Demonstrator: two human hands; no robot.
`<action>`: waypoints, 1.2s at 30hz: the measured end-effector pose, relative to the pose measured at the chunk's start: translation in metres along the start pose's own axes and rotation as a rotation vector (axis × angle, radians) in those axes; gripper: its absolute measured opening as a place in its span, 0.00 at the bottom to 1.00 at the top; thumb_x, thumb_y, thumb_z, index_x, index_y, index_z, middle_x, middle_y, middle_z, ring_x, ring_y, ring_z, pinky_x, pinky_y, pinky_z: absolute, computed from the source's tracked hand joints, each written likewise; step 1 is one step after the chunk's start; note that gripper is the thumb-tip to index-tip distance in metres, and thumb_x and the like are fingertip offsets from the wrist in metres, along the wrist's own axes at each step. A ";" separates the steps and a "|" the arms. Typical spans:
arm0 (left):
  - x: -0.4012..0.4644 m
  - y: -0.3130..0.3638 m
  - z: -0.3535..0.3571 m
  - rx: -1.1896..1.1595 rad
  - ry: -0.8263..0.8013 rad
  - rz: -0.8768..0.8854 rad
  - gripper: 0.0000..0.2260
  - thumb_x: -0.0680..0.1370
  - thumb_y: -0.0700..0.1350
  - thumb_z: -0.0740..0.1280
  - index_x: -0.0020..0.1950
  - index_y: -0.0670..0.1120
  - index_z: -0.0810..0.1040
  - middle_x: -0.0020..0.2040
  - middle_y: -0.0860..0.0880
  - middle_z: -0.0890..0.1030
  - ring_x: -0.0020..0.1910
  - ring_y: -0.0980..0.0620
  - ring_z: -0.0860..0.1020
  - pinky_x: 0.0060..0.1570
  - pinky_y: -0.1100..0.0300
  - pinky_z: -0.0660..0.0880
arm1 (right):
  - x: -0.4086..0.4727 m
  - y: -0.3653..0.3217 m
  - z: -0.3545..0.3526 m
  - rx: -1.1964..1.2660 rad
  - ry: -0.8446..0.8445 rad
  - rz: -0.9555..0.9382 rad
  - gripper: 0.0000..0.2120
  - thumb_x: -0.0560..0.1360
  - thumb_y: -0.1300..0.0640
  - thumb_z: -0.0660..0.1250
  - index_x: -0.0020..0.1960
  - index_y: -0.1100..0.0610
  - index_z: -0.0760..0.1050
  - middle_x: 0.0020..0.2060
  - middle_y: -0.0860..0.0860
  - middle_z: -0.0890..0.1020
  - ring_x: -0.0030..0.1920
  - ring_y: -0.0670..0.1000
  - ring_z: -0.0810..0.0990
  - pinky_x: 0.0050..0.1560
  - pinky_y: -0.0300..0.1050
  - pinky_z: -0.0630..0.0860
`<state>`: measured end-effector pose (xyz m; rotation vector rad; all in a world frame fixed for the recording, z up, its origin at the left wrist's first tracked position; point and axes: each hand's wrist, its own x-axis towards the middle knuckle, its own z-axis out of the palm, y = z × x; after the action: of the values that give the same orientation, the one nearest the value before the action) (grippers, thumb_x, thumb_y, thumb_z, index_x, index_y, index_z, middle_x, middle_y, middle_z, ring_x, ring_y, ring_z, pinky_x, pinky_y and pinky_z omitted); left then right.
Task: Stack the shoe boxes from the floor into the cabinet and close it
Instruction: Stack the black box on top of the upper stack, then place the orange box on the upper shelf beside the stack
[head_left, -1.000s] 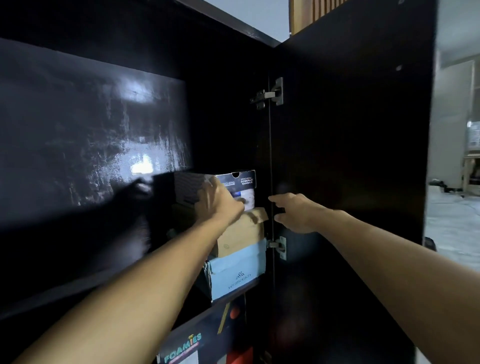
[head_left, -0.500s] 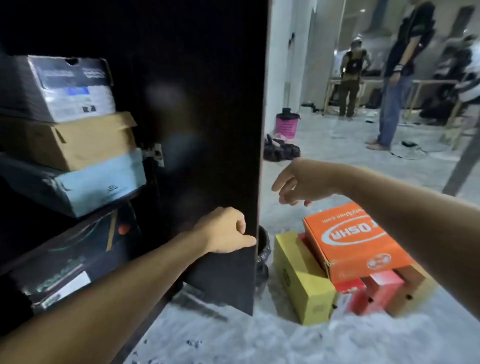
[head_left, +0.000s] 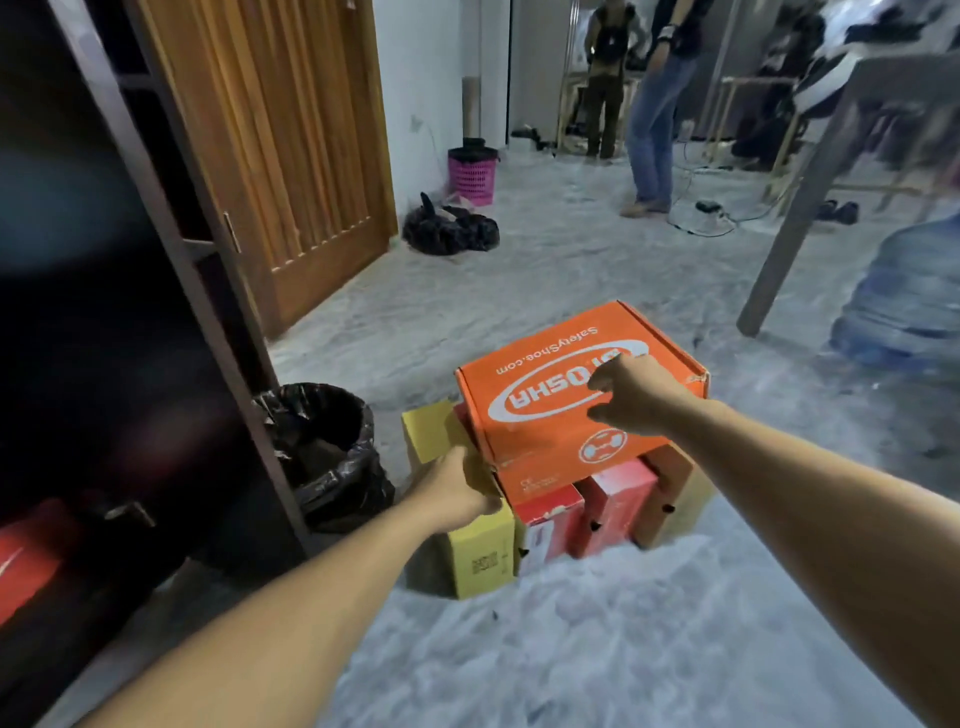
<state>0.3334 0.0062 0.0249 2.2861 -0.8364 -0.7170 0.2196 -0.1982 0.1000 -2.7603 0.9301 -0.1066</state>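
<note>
Having left the dark wooden cabinet (head_left: 104, 312), I reached both unclosed, empty grips, left hand (head_left: 457, 493) and right hand (head_left: 631, 397), over the floor-stacked orange cardboard shoe box (head_left: 550, 395), starting the next pickup.

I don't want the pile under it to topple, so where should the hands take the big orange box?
Grip the orange box by its two short ends, one hand from each side, and lift straight up. It lies flat on top of the red boxes, wide lid up, probably too broad for one hand. The right hand is over the lid, the left hand near its left end.
</note>
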 end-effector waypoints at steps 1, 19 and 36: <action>0.010 0.003 0.011 -0.036 0.034 0.014 0.31 0.61 0.52 0.76 0.62 0.52 0.72 0.57 0.51 0.79 0.55 0.49 0.78 0.54 0.55 0.76 | 0.006 0.018 0.003 -0.029 0.024 0.020 0.23 0.69 0.53 0.73 0.63 0.52 0.77 0.61 0.54 0.79 0.62 0.56 0.76 0.59 0.47 0.75; 0.097 0.008 0.093 -0.500 0.321 -0.179 0.44 0.69 0.35 0.76 0.78 0.51 0.56 0.66 0.50 0.75 0.60 0.51 0.73 0.55 0.59 0.71 | 0.064 0.164 0.044 0.136 0.152 0.063 0.34 0.66 0.61 0.73 0.70 0.47 0.70 0.64 0.60 0.75 0.64 0.60 0.74 0.60 0.48 0.72; 0.022 0.004 0.073 -0.448 0.534 -0.066 0.43 0.69 0.39 0.76 0.78 0.52 0.56 0.66 0.53 0.75 0.59 0.53 0.77 0.61 0.59 0.73 | 0.008 0.136 0.029 0.375 0.218 0.094 0.27 0.66 0.58 0.74 0.64 0.51 0.77 0.52 0.58 0.83 0.51 0.57 0.79 0.50 0.44 0.74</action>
<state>0.2989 -0.0367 -0.0281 1.9558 -0.3105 -0.2547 0.1498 -0.3023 0.0397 -2.3875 0.9751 -0.5186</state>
